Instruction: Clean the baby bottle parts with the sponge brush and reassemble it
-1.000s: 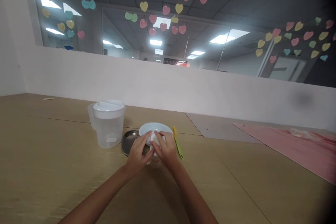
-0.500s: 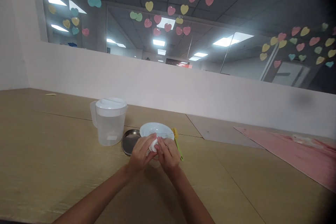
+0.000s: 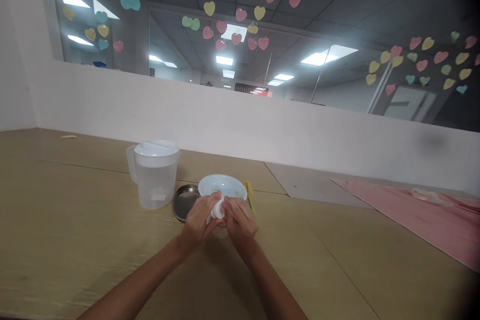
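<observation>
My left hand (image 3: 199,217) and my right hand (image 3: 241,217) meet in front of the bowl, fingers closed around a small white rounded piece (image 3: 217,209). It looks like a cap, but the fingers cover much of it and its exact kind is unclear. Something clear and roundish shows faintly just beneath the hands. Right behind them sits a pale blue-white bowl (image 3: 210,184). A round dark metal dish (image 3: 183,203) lies beside my left hand. Partly hidden by my right hand is a brush (image 3: 249,192) with a yellow head and green handle.
A translucent lidded pitcher (image 3: 155,182) with liquid stands left of the metal dish. Over the table's right side (image 3: 318,260) lies a pink cloth (image 3: 405,220) with a crumpled clear plastic piece (image 3: 431,196) on it. A white wall (image 3: 225,120) with a window closes off the back.
The white piece has turned slightly between my fingers, showing more of its edge. My right hand covers more of the brush handle. The whole view has shifted a little.
</observation>
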Motion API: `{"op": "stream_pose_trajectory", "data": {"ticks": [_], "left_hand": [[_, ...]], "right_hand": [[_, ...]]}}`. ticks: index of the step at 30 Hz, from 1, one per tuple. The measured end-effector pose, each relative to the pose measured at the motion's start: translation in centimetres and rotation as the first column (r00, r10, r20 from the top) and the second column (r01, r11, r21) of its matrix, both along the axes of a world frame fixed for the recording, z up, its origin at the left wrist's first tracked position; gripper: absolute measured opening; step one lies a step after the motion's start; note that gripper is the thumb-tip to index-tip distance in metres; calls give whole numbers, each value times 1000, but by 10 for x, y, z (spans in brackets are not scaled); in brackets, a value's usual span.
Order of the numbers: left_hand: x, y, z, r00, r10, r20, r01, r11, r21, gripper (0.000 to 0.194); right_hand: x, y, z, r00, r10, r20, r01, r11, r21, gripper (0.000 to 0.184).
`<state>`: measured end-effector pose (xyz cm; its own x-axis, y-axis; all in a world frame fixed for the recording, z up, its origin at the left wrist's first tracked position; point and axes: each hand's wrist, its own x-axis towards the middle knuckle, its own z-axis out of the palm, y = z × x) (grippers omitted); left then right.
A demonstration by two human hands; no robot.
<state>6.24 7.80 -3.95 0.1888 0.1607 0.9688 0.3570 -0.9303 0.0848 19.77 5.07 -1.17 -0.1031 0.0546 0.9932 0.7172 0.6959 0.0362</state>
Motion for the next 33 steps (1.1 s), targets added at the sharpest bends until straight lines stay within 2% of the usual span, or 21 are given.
{"op": "stream_pose_trajectory", "data": {"ticks": [4, 9, 11, 13, 15, 16, 20, 23, 27, 30, 33], "left_hand": [[1, 1, 0, 1000, -6, 21, 6, 1000, -5, 46], [-2, 3, -2, 998, -59, 2, 59, 998, 19, 46], [-5, 6, -2, 999, -50, 18, 50, 998, -37, 45], [-8, 10, -2, 998, -6, 70, 19, 984, -178, 44], [-11, 17, -1, 989, 64, 133, -13, 937, -349, 44], [-11, 21, -1, 983, 103, 155, -28, 907, -420, 43], [-12, 40, -8, 962, 239, 130, -126, 816, -565, 44], [-8, 50, -17, 970, 241, 22, -180, 778, -602, 45], [-1, 57, -27, 977, 204, -59, -194, 747, -636, 46], [2, 62, -30, 971, 208, -114, -231, 726, -648, 43], [3, 68, -29, 958, 227, -176, -286, 692, -663, 39]], "right_hand": [[-3, -4, 3, 995, 53, -86, -61, 994, -87, 20], [-7, -7, 3, 941, 76, -330, -154, 964, -216, 19], [-5, -4, 4, 862, 53, -504, -204, 947, -249, 24], [0, 2, 7, 718, 5, -696, -260, 929, -262, 33], [8, 12, 8, 599, -51, -799, -283, 920, -271, 42], [13, 18, 7, 579, -84, -811, -271, 919, -288, 45], [36, 46, -12, 676, -182, -714, -262, 846, -463, 43], [52, 60, -28, 793, -243, -559, -181, 781, -597, 32], [62, 63, -38, 930, -221, -295, -8, 789, -614, 19], [62, 62, -39, 969, -218, -114, 98, 767, -635, 22], [61, 61, -41, 974, -218, 64, 207, 739, -641, 26]]}}
